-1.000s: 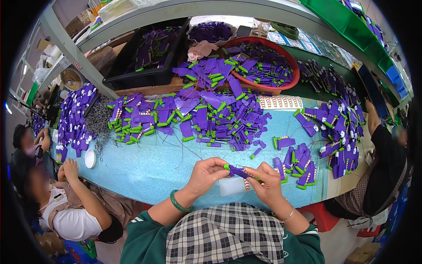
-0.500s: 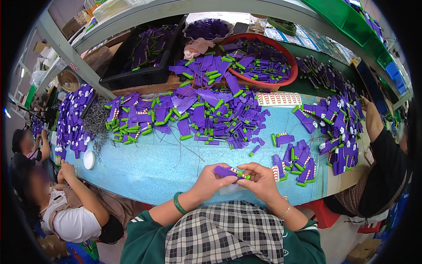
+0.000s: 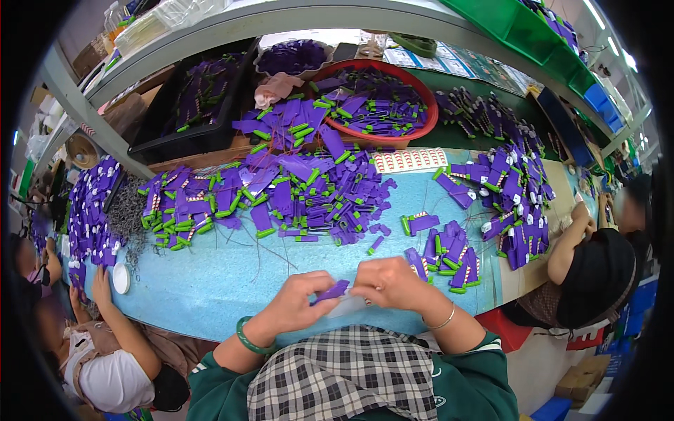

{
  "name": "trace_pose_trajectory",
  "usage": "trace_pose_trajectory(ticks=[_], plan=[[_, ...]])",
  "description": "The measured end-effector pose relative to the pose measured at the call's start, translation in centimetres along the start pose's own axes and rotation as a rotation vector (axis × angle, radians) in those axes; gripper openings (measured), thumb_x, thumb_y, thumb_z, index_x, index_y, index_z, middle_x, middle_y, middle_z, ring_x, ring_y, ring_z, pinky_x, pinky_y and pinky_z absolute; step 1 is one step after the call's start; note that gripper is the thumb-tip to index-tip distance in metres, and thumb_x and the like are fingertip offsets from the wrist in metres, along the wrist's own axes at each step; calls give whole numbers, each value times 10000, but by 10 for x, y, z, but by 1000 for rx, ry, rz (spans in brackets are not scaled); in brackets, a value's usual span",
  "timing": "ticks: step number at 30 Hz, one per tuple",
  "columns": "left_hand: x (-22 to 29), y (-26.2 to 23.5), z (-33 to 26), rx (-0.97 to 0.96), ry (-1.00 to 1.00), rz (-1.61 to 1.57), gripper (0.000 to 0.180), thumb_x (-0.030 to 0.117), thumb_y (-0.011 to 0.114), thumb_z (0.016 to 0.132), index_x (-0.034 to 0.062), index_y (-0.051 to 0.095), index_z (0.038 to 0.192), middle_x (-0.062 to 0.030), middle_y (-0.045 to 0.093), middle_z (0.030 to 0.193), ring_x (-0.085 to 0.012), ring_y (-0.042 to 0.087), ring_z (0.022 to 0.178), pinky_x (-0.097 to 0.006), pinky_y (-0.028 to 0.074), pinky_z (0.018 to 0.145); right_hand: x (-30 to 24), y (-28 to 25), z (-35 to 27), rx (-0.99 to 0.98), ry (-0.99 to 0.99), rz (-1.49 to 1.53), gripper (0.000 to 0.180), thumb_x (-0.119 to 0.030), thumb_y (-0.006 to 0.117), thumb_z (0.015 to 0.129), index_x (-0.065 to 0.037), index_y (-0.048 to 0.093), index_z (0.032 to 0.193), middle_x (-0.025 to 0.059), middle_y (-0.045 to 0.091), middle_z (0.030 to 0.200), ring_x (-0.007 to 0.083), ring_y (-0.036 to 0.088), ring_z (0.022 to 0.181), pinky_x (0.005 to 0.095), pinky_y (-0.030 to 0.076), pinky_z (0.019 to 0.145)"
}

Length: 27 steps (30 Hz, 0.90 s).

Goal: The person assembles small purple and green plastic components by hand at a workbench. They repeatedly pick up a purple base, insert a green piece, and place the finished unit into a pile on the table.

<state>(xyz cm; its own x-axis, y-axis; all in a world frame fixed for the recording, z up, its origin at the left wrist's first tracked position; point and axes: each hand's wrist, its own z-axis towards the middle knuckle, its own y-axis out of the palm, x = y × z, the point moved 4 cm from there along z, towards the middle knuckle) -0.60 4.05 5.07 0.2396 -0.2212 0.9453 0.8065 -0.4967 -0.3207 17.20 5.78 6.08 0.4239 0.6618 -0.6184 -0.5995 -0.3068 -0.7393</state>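
Note:
My left hand [image 3: 303, 300] is closed around a flat purple piece [image 3: 333, 292], whose end sticks out past the thumb toward my right hand. Beside it, my right hand [image 3: 390, 282] has its fingers drawn together in a pinch. What they hold, if anything, is too small to make out. Under and between the hands lies a whitish sheet [image 3: 349, 306], partly hidden. To the right is a small pile of purple pieces [image 3: 453, 256] with green edges and striped stickers. A sheet of red-and-white striped stickers [image 3: 411, 161] lies farther back.
A large heap of purple and green pieces [image 3: 309, 196] covers the middle back of the blue table [image 3: 232, 281]. Behind it stand a red basin [image 3: 430, 105] and a black tray [image 3: 151, 149]. A white lid [image 3: 121, 278] lies left. Co-workers sit at both sides; a shelf beam [image 3: 267, 19] crosses above.
My hands have moved apart; the right one no longer touches the purple piece, which stays in my left hand. The whole view has shifted a little.

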Motion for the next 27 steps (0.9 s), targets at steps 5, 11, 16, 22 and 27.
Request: trace_pose_trajectory(ticks=[5,11,16,22,27], plan=[[-8,-29,-12,269,-208,-362,145,36,549,874,9,534,1016,-71,621,800,-120,587,703,-255,462,632,68,-26,-5,191,308,-563,127,-182,725,718,-90,640,740,62,608,755,251,607,710,365,495,584],[-23,-42,-14,608,-39,-666,129,136,529,941,31,484,1002,-54,541,660,-157,542,587,-308,475,588,96,-13,-5,137,473,-536,148,-161,733,699,-67,655,784,84,620,781,259,618,779,387,506,640],[-47,-37,-12,570,-169,-660,121,154,515,953,37,491,971,-62,560,644,-167,566,566,-308,485,576,89,-21,-10,260,363,-256,118,-124,711,738,-46,674,819,107,635,722,273,621,657,383,495,597],[-39,14,4,267,-286,-744,139,150,454,976,24,482,1028,-77,599,768,-160,609,694,-299,506,632,14,-18,2,139,262,175,73,-70,674,781,-16,676,831,105,609,714,248,594,655,336,464,590],[-32,39,2,-74,-265,-474,117,110,452,961,22,499,1024,-48,596,828,-116,571,712,-264,491,643,-10,-6,9,93,133,132,125,-92,700,753,-32,590,754,85,549,696,259,552,661,357,440,587]])
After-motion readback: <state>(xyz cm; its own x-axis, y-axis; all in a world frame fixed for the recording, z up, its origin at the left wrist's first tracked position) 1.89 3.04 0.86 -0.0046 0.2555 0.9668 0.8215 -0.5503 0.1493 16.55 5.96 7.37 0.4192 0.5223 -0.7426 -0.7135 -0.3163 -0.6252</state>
